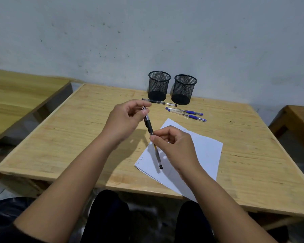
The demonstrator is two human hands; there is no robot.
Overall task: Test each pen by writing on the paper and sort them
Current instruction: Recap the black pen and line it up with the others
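Observation:
A black pen point(149, 128) is held above the table between both hands. My left hand point(125, 120) pinches its far end, where the cap is, and my right hand point(174, 146) grips the barrel near the middle. The pen's near end hangs over the white paper point(205, 155), which carries a few small written marks at its left corner. Another black pen point(159, 102) lies in front of the two black mesh cups: the left cup point(158, 85) and the right cup point(183, 89). Two blue pens point(186, 114) lie side by side right of it.
The wooden table point(77, 137) stands against a grey-white wall. A second wooden table point(16, 95) sits to the left and another wooden piece point(298, 120) to the right. My dark-clothed legs show below the table's front edge.

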